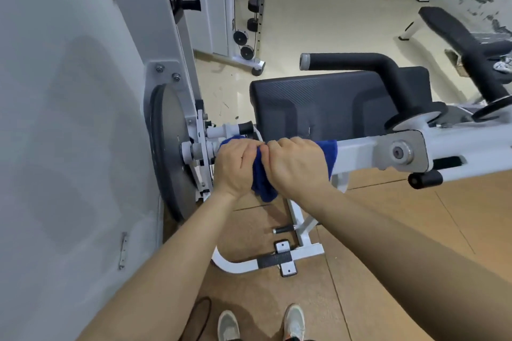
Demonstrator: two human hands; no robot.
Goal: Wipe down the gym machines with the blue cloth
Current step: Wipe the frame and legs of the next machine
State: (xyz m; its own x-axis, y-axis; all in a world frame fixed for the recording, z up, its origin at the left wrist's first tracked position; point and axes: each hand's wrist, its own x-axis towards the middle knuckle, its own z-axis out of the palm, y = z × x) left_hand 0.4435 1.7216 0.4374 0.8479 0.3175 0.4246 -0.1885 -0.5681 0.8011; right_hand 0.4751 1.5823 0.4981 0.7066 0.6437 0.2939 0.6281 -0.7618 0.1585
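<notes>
One blue cloth [263,177], two hands, one white bar [357,152]. Left hand [235,166] and right hand [296,166] side by side, fingers curled tight over cloth wrapped round bar, tail hanging at 6 o'clock. Black seat pad [318,105] just beyond at 12; grey disc [166,147] close at 9; bare bar runs toward 3.

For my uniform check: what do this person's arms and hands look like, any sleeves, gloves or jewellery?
Both forearms are bare to the picture's edge, no sleeves in view. The left hand and right hand wear no gloves; no watch, wristband or ring shows.
</notes>
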